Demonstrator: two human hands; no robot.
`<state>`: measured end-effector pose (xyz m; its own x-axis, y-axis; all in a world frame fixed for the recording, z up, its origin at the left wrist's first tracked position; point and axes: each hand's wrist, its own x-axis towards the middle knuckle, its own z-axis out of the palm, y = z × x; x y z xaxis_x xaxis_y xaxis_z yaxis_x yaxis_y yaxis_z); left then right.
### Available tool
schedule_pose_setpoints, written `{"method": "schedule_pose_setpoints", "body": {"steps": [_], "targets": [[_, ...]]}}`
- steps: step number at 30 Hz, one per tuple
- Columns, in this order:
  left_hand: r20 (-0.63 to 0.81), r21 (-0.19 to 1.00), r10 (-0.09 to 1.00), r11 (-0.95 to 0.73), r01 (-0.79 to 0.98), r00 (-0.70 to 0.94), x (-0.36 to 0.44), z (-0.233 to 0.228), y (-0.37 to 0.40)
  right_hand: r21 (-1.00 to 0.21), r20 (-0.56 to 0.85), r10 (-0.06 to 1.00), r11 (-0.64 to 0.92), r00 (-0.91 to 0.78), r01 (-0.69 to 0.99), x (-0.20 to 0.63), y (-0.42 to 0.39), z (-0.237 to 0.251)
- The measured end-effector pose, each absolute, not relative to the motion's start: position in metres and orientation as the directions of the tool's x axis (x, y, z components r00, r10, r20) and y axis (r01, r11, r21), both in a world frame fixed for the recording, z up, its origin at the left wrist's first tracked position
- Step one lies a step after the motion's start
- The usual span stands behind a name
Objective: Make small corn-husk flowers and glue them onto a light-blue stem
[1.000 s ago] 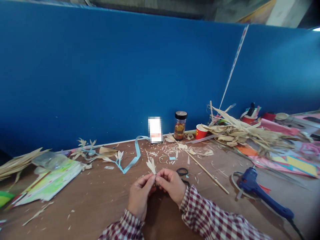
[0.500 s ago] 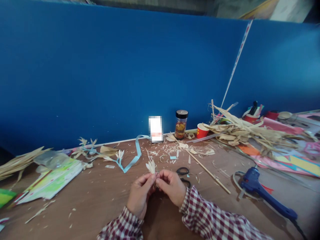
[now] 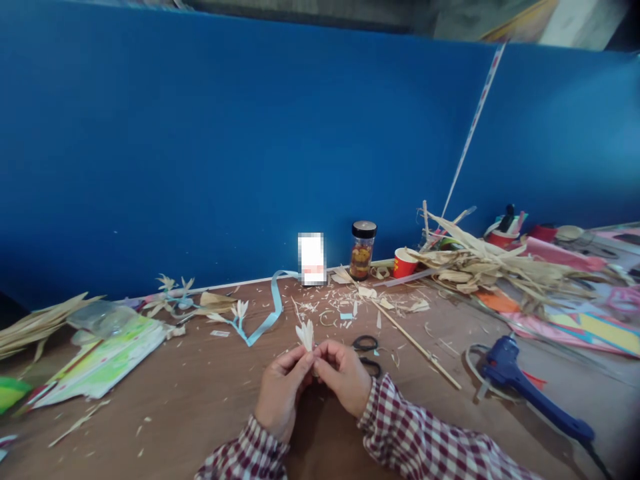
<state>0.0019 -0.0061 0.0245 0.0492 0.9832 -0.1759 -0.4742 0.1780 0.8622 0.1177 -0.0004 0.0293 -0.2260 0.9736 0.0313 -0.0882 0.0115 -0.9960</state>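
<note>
We have the pale husk flower (image 3: 306,336) pinched by its base, our left hand (image 3: 283,387) closed thumb to fingers on it. Our right hand (image 3: 344,377) has its fingertips pressed together right beside; whether they grip the base, we cannot tell. The flower points petals-up, nearer us than the lidded jar (image 3: 361,259) and left of it. Black scissors (image 3: 365,336) lie on our side of the jar, crowding our right knuckles. Left of the jar, we have room across shred-strewn tabletop (image 3: 200,393) as far as the painted sheet (image 3: 107,367). Behind the jar, the blue partition (image 3: 225,147) bounds the table; nearer us and rightward lies the glue gun (image 3: 531,390).
</note>
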Motion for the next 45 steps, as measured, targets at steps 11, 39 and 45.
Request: {"method": "schedule_pose_setpoints", "body": {"steps": [11, 39, 45], "targets": [[-0.238, 0.773, 0.950, 0.312, -0.553, 0.203, -0.003, 0.032, -0.004, -0.976, 0.022, 0.932, -0.058, -0.362, -0.209, 0.122, 0.002, 0.021], [-0.101, 0.790, 0.954, 0.249, -0.560, 0.283, -0.004, 0.035, -0.009, -0.959, 0.051, 0.895, -0.081, -0.443, -0.273, 0.123, 0.003, 0.016], [-0.096, 0.809, 0.973, 0.200, -0.552, 0.212, -0.003, 0.029, -0.007, -0.966, 0.036, 0.906, -0.077, -0.421, -0.249, 0.124, 0.005, 0.017]]}}
